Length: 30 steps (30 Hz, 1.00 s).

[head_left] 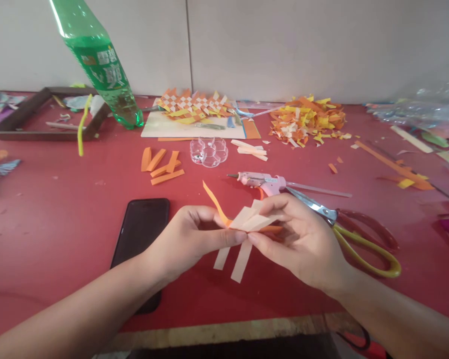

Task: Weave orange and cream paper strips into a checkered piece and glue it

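Cream and orange paper strips are crossed over one another between my two hands, above the red table. My left hand pinches them from the left with thumb and fingers. On the other side, my right hand grips them, its thumb tip almost touching the left thumb. One orange strip end curls up to the left; two cream ends hang below. Part of the strips is hidden by my fingers. Just beyond the right hand lie a pink glue gun and large scissors with red and yellow handles.
A black phone lies by my left forearm. Loose orange strips, a clear flower-shaped tray and cream strips lie ahead. Behind are a woven paper piece, a scrap pile, a tilted green bottle and a dark frame.
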Each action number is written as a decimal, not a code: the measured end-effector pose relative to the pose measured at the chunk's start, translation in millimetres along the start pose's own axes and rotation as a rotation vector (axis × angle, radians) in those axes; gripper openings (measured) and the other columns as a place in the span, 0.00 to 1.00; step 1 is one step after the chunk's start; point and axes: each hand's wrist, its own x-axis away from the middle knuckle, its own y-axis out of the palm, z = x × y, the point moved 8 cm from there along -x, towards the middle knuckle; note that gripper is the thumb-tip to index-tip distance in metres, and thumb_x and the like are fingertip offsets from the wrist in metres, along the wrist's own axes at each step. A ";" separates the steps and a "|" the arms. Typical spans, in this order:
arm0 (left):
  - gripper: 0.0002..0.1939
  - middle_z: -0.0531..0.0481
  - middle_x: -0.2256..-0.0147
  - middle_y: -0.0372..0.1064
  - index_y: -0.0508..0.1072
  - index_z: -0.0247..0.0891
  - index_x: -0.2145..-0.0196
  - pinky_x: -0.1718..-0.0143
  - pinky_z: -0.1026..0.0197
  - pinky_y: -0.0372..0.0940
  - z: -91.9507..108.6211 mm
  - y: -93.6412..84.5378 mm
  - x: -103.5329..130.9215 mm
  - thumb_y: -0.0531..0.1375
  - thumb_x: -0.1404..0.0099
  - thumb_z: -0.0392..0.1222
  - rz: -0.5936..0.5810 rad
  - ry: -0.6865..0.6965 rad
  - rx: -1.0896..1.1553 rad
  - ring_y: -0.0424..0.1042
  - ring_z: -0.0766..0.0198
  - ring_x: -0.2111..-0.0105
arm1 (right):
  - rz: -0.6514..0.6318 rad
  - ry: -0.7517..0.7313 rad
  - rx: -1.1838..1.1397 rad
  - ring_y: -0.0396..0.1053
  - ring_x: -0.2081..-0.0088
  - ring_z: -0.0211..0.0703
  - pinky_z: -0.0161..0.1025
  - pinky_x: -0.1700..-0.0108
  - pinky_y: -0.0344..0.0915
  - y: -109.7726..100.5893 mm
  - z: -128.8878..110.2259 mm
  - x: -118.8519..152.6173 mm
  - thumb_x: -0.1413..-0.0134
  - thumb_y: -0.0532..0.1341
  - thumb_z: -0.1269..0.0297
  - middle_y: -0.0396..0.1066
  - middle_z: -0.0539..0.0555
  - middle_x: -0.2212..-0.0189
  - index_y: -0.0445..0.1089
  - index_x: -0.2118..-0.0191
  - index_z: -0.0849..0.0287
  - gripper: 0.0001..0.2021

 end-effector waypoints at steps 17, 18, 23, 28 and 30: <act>0.07 0.49 0.61 0.79 0.78 0.39 0.62 0.58 0.66 0.71 8.3 7.7 -0.5 0.65 0.39 0.33 -0.083 0.058 0.316 0.77 0.63 0.60 | 0.118 0.055 -0.160 0.77 0.56 0.44 0.40 0.58 0.76 -14.1 4.9 -8.9 0.48 0.67 0.63 0.77 0.53 0.57 0.66 0.58 0.53 0.12; 0.08 0.50 0.61 0.79 0.78 0.39 0.62 0.58 0.67 0.70 9.3 8.6 0.1 0.66 0.40 0.32 -0.091 0.075 0.283 0.77 0.64 0.60 | 0.104 0.066 -0.153 0.77 0.57 0.44 0.40 0.59 0.76 -12.0 4.1 -8.4 0.48 0.66 0.63 0.77 0.53 0.57 0.66 0.58 0.53 0.12; 0.04 0.53 0.70 0.78 0.76 0.37 0.69 0.64 0.71 0.70 7.8 2.0 0.8 0.68 0.41 0.36 -0.014 0.093 0.204 0.77 0.70 0.69 | 0.094 0.009 0.066 0.74 0.68 0.41 0.39 0.67 0.71 -15.5 -2.5 -5.3 0.47 0.65 0.60 0.75 0.51 0.67 0.65 0.61 0.53 0.10; 0.04 0.56 0.72 0.77 0.76 0.40 0.69 0.73 0.74 0.66 12.7 -13.1 0.6 0.68 0.40 0.39 0.124 0.164 0.326 0.73 0.73 0.74 | 0.282 -0.116 0.944 0.66 0.66 0.47 0.46 0.61 0.63 -55.2 -7.2 -16.7 0.46 0.55 0.64 0.68 0.54 0.72 0.61 0.72 0.55 0.05; 0.05 0.56 0.73 0.76 0.76 0.40 0.70 0.76 0.74 0.64 12.2 -18.2 1.1 0.69 0.41 0.40 0.186 0.156 0.342 0.72 0.73 0.75 | 0.234 -0.088 1.212 0.64 0.68 0.49 0.48 0.61 0.61 -60.5 -0.2 -23.7 0.49 0.56 0.60 0.65 0.55 0.75 0.60 0.76 0.55 0.08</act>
